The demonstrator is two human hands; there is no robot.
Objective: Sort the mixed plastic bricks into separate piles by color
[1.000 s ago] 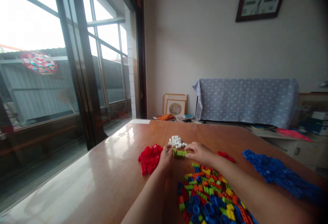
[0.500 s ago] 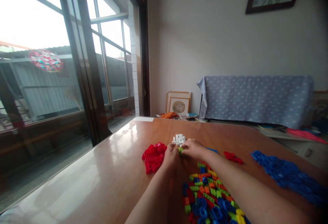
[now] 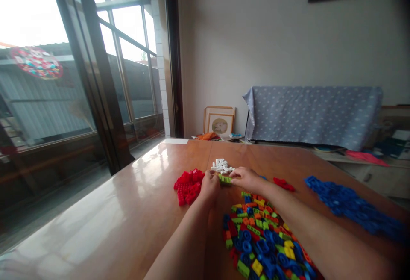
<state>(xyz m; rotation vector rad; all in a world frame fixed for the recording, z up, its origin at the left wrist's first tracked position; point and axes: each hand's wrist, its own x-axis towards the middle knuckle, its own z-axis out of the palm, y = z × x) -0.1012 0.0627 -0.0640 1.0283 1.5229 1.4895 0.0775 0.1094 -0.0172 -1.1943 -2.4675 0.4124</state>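
Between my two hands sits a row of lime green toy bricks (image 3: 225, 179), just in front of a small heap of white bricks (image 3: 221, 166). My left hand (image 3: 210, 182) has its fingers closed at the left end of the green bricks. At their right end, the fingers of my right hand (image 3: 245, 178) pinch together. Left of my left hand lies a pile of red bricks (image 3: 188, 186). A large mixed pile of coloured bricks (image 3: 256, 233) spreads below my right forearm, which covers part of it.
On the brown table (image 3: 134, 211), a few red pieces (image 3: 283, 184) and a long heap of blue pieces (image 3: 346, 207) lie to the right. A white sheet (image 3: 175, 141) is at the far edge. Behind stand framed pictures (image 3: 219, 119) and a cloth-covered object (image 3: 314, 115).
The view has tipped slightly downward and shifted right. My hands have moved a little apart, so more of the green bricks shows between them.
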